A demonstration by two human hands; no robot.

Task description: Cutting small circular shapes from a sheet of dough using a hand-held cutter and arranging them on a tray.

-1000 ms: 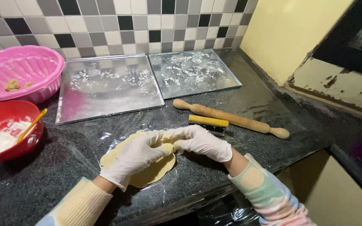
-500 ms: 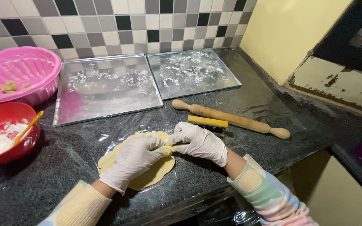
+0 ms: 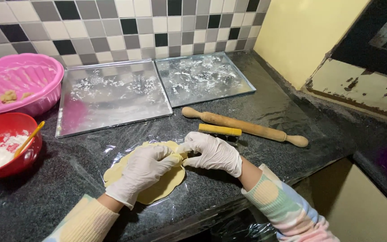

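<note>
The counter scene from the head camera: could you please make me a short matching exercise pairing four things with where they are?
1 rolling pin
2 red bowl
3 dough round
4 pink basin

a under both gloved hands
b far left, against the tiled wall
c right of the hands, in front of the trays
d front left, holding flour

1-c, 2-d, 3-a, 4-b

No packages, labels, signs or screens show anywhere on the dark speckled stone tabletop (image 3: 265, 112) or along the tiled wall.
</note>
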